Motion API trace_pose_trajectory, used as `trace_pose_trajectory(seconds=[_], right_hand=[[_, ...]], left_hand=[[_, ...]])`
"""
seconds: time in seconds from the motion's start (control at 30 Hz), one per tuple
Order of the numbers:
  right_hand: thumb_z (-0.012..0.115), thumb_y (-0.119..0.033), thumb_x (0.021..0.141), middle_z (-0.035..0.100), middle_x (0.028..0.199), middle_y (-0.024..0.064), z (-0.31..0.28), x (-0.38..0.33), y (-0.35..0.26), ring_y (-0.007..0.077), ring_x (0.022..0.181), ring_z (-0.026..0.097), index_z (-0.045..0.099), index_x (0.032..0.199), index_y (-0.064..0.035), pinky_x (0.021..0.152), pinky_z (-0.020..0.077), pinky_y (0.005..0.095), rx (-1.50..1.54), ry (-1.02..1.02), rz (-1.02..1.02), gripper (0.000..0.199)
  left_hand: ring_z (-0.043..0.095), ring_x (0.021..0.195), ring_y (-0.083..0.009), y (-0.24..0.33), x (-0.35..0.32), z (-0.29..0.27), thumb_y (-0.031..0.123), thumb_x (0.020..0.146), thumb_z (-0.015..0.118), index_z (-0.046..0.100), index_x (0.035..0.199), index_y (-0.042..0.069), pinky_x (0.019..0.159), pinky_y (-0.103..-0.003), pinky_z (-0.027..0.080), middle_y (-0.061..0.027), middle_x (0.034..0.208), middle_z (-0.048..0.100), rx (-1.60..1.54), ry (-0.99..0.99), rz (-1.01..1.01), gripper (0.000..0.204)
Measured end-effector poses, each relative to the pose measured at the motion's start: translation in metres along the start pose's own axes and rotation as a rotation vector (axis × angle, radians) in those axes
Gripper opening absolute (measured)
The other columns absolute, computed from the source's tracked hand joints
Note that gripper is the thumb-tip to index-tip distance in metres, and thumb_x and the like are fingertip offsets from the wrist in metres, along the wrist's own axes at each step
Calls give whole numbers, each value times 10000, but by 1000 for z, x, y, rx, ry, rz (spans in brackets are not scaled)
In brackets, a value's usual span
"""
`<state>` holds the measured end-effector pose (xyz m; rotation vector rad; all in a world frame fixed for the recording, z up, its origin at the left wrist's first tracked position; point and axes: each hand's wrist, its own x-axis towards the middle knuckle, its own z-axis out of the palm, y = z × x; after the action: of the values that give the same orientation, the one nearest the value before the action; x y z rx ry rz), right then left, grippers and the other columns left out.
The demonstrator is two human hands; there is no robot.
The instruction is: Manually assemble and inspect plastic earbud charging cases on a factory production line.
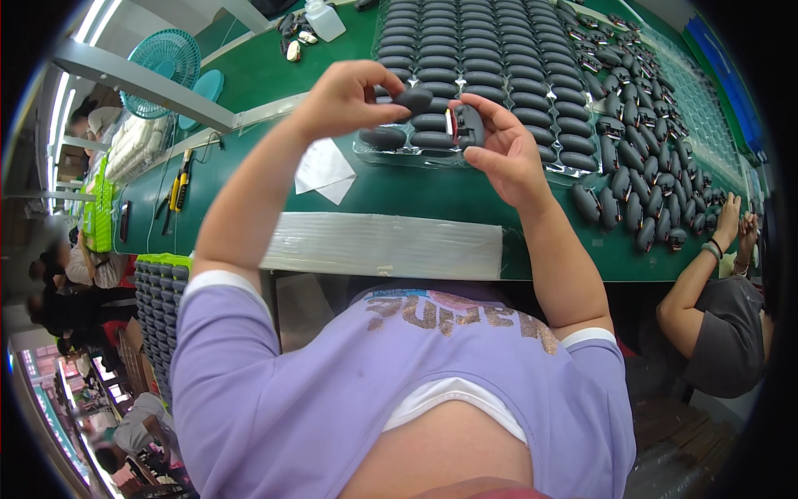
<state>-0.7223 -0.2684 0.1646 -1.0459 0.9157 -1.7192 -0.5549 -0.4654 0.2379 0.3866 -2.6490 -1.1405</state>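
My left hand [345, 98] is closed, pinching a small dark grey oval shell [415, 101] between thumb and fingertips. A short way to its right, my right hand [511, 154] grips a dark rounded casing [471, 126] by its edges. That casing is turned on its side, and a white and red strip shows along its left edge. The two pieces are apart. Both hands are over the near edge of a clear plastic tray [453, 158], where similar dark oval casings [482, 66] lie in rows. What the shell's underside looks like is hidden.
Loose dark casings [640, 158] are heaped to the right, near a co-worker's hands [730, 223]. White paper [324, 170] lies left of the tray. Yellow-handled tools [179, 190], a teal fan [164, 62] and a white bottle [324, 21] are farther left. Filled trays [158, 299] stand below the bench.
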Motion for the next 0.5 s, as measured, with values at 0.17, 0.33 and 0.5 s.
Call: trace_pose_trajectory(seconds=[0.17, 0.33, 0.5], right_hand=[[722, -89, 767, 485, 1338, 168, 4, 2, 3, 204, 1175, 531, 365, 1380, 45, 1023, 444, 356, 328, -52, 2, 722], [749, -69, 728, 487, 1336, 156, 1, 0, 5, 210, 1203, 507, 374, 1379, 40, 1050, 401, 347, 183, -79, -7, 758], [756, -58, 672, 499, 1313, 138, 5, -4, 0, 212, 1216, 491, 390, 1373, 39, 1060, 369, 334, 35, -152, 40, 797]], left_hand=[[686, 768, -158, -4, -21, 74, 49, 859, 679, 582, 1134, -42, 642, -250, 582, -110, 986, 666, -740, 189, -123, 306], [662, 931, -193, -7, -25, 106, 130, 940, 587, 550, 1233, -25, 801, -290, 582, -125, 1090, 635, -1297, 219, -106, 333], [633, 1005, -195, -22, -29, 114, 109, 920, 608, 558, 1204, 2, 857, -328, 567, -117, 1126, 617, -1501, 131, -104, 307]])
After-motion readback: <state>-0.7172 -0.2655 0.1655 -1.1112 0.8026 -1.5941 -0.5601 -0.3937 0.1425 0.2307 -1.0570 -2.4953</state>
